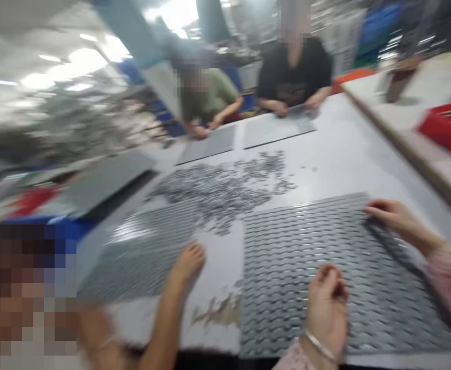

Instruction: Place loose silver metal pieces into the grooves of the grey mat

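Observation:
The whole picture is blurred by motion. A grey tray point(294, 246) with rows of small pockets lies in front of me on the table. My left hand point(326, 307), with a bracelet on the wrist, hovers over the tray's near middle, and its fingers are curled. Blur hides whether it holds anything. My right hand point(395, 220) reaches from a pink sleeve and grips the tray's far right corner. A heap of small grey parts point(225, 187) lies loose beyond the tray.
A co-worker's bare hand point(186, 264) rests between my tray and a second grey tray point(140, 252) on the left. Two people sit across the table point(348, 149) at their own trays point(275, 128). A red bin point(447, 128) stands at the right.

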`<state>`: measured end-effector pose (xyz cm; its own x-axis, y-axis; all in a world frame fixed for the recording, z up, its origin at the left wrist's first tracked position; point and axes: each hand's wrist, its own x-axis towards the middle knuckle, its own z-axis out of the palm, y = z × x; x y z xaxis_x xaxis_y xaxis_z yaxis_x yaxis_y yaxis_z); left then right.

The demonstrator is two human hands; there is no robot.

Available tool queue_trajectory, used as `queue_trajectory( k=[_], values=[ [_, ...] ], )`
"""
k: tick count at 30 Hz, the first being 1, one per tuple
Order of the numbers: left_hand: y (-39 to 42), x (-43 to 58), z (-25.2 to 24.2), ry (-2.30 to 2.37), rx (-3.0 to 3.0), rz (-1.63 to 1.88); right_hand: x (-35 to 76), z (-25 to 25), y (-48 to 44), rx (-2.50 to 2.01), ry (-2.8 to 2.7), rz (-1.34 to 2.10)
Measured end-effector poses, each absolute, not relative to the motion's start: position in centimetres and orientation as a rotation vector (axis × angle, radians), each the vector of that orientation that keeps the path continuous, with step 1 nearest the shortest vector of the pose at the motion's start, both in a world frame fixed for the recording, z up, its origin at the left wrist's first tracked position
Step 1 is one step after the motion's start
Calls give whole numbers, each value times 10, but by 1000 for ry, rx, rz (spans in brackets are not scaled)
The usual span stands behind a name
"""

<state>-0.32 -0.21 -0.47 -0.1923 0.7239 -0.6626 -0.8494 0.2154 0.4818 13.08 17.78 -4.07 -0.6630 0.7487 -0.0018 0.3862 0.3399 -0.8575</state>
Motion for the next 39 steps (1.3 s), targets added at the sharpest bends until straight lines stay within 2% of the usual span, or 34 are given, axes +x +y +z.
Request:
queue_trajectory(
  k=[3,6,14,26,33,37,39],
  values=[
    [8,-11,-17,980,-177,1231,181,-42,204,-1470,-1907,977],
    [15,-13,-23,965,-197,1147,190,-56,214,-1608,-1802,881],
    [15,-11,-18,1082,-283,1134,183,-71,231,-1693,-1775,709],
    [17,-8,-21,1105,-272,1119,202,-74,236,-1786,-1781,739],
    [16,-7,-20,1085,-277,1106,197,-76,245,-1884,-1800,542],
    [16,-6,-15,1070,-299,1163,191,-68,232,-1854,-1816,486],
    [18,-5,-12,1052,-316,1190,181,-58,214,-1709,-1863,578]
  ],
)
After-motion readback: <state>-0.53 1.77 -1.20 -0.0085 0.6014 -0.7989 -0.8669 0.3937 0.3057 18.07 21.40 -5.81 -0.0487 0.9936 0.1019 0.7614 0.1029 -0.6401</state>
